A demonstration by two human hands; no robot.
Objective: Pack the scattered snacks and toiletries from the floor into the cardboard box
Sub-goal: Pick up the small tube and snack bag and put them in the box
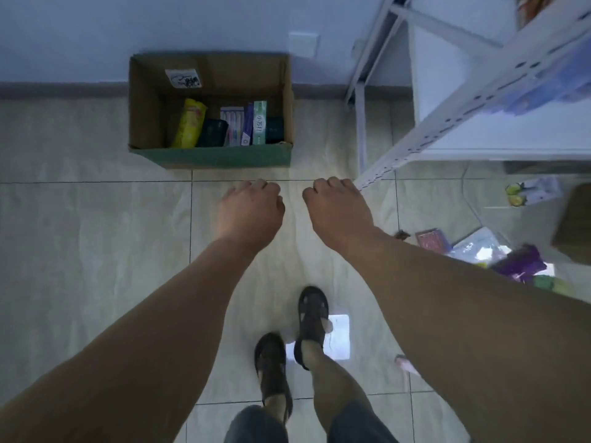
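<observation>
The open cardboard box (150, 123) stands on the tiled floor against the wall, ahead of me. Inside it stand a yellow snack bag (189, 123), a dark pouch (212, 132), a toothbrush pack (233, 124), a purple box (248, 124), a green-and-white box (259, 123) and another dark item (275, 129). My left hand (251, 209) and my right hand (339, 206) hang side by side over the floor just short of the box, fingers loosely curled downward, holding nothing. Scattered items lie at the right: a purple packet (519, 262), a clear bag (479, 247) and a pink box (430, 239).
A white metal shelf rack (447, 123) stands to the right of the box, one leg close to my right hand. A lemon-printed package (532, 193) and a brown box (575, 222) sit at the far right. My sandalled feet (311, 321) stand on the tiles below.
</observation>
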